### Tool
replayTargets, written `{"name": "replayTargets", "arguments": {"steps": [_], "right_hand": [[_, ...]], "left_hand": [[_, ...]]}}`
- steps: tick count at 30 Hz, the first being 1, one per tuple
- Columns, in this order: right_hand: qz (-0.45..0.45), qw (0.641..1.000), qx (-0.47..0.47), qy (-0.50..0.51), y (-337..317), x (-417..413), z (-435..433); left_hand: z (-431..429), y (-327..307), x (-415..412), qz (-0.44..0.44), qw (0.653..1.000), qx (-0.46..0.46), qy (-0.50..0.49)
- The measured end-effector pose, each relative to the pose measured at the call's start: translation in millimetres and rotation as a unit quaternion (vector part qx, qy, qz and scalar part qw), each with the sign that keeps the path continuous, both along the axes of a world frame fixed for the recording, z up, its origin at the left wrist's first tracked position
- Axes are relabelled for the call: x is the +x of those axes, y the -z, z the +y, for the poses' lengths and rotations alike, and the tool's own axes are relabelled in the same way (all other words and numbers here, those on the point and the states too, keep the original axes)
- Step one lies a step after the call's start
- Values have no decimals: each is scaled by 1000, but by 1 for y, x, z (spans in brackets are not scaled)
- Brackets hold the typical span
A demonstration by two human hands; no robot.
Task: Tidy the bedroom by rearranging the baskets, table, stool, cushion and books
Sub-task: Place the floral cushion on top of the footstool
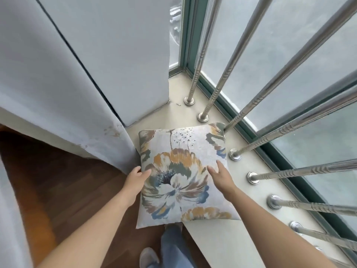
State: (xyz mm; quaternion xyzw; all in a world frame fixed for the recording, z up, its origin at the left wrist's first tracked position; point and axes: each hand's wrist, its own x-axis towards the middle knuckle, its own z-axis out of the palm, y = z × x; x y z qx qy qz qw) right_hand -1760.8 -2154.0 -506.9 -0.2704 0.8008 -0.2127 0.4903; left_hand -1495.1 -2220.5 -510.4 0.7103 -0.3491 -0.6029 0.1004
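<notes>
Floral-print cushion [181, 176] lies flat on the pale window ledge [218, 246], near corner overhanging the wood floor [58, 180]. Left hand [136, 179] grips its left edge; right hand [220, 176] rests spread on top. Best to push it squarely back toward the steel bars [243, 111] until fully supported.

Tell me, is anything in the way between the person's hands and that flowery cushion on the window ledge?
Nothing visible. The left hand already grips the cushion at its left edge, and the right hand lies flat on its top. The curtain hangs just left, and the metal bars stand to its right.
</notes>
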Motion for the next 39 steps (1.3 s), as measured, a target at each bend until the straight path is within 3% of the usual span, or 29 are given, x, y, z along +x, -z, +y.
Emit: {"name": "replayTargets", "arguments": {"steps": [8,15,27,39], "right_hand": [[106,992,66,-20,85,-41,-14],[51,994,82,50,146,-60,-5],[-27,994,31,104,148,-61,-8],[-81,982,-31,169,98,-41,4]], "left_hand": [[-22,94,-11,-15,998,49,-27],[-23,131,-13,16,994,80,-66],[-19,154,-2,45,992,78,-90],[-16,106,4,89,983,47,-153]]}}
